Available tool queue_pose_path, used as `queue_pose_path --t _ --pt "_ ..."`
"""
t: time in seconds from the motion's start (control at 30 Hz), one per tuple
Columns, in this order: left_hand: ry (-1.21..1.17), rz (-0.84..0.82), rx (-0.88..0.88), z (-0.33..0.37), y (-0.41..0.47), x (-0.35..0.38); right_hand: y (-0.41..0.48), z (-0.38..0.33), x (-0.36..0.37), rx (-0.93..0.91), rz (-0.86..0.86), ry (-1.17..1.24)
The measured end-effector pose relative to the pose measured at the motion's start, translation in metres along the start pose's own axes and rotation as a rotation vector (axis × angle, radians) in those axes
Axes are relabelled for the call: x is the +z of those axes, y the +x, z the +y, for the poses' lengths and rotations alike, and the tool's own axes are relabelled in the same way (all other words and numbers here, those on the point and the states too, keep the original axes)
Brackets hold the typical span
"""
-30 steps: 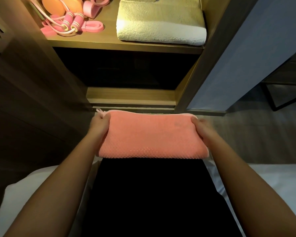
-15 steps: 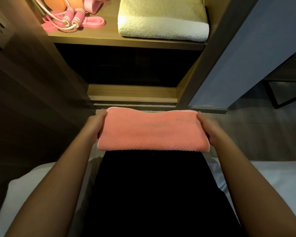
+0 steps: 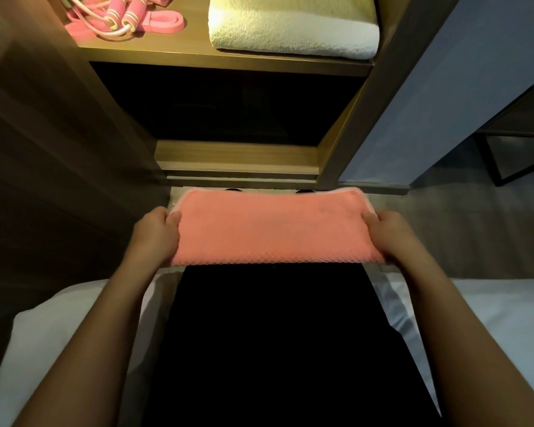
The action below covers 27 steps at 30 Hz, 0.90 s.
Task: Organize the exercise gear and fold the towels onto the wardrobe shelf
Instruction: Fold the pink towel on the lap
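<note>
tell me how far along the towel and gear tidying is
Done: the pink skipping rope and pink bands lie on the lit wooden shelf beside a folded cream terry towel. In hand: the left hand and right hand grip the ends of a folded coral waffle-textured towel. Left: setting it on that shelf.

Head-worn view, forward and downward

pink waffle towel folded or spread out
Folded: the pink waffle-textured towel is a compact rectangle, its ends held by left hand and right hand.
</note>
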<state>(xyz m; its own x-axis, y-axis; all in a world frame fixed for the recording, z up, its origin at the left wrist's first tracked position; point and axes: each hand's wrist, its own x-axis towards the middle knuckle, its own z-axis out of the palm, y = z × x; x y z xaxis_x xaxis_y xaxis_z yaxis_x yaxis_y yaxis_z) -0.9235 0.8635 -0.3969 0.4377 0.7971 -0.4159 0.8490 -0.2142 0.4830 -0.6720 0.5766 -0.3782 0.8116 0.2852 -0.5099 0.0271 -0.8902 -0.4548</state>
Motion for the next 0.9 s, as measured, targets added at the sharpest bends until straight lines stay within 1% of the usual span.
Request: queue_pose_path --t 0.1,0.2,0.3,0.37,0.4,0.43,0.47,0.53,0.6,0.67,0.73,0.83,0.87,0.9 --pt "0.004 -0.038 -0.030 -0.010 -0.015 0.007 -0.010 0.012 0.011 0.030 -0.040 0.031" --pt "-0.051 -0.116 -0.101 -0.019 -0.024 0.017 -0.019 0.023 0.022 0.073 -0.108 0.079" --pt "-0.201 -0.215 -0.259 -0.013 -0.023 0.015 -0.018 0.025 0.019 0.149 -0.150 0.176" --pt "-0.286 -0.274 -0.347 -0.007 -0.017 0.011 -0.012 0.020 0.017 0.161 -0.165 0.194" --pt "-0.310 -0.300 -0.347 -0.003 -0.014 0.013 -0.009 0.016 0.017 0.148 -0.170 0.202" --pt "-0.303 -0.311 -0.304 -0.001 -0.011 0.015 -0.005 0.012 0.018 0.128 -0.166 0.207" --pt "-0.249 -0.296 -0.222 0.000 -0.008 0.019 -0.002 0.009 0.020 0.101 -0.144 0.206" --pt "-0.129 -0.185 -0.091 -0.003 -0.006 0.023 0.003 0.009 0.023 0.055 -0.055 0.190" --pt "-0.122 -0.078 -0.060 -0.007 -0.006 0.021 0.005 0.015 0.025 0.027 0.009 0.173" --pt "-0.130 -0.055 -0.060 -0.012 -0.007 0.020 0.005 0.020 0.026 0.017 0.027 0.172" --pt "-0.170 -0.118 -0.090 -0.012 -0.004 0.021 0.007 0.019 0.026 0.022 0.004 0.198" --pt "-0.352 -0.353 -0.257 -0.003 -0.001 0.015 0.011 0.009 0.020 0.171 -0.172 0.347" --pt "-0.391 -0.399 -0.292 0.002 0.002 0.013 0.013 0.005 0.018 0.216 -0.232 0.425" --pt "-0.416 -0.400 -0.313 0.006 0.004 0.013 0.016 0.002 0.018 0.242 -0.271 0.488"
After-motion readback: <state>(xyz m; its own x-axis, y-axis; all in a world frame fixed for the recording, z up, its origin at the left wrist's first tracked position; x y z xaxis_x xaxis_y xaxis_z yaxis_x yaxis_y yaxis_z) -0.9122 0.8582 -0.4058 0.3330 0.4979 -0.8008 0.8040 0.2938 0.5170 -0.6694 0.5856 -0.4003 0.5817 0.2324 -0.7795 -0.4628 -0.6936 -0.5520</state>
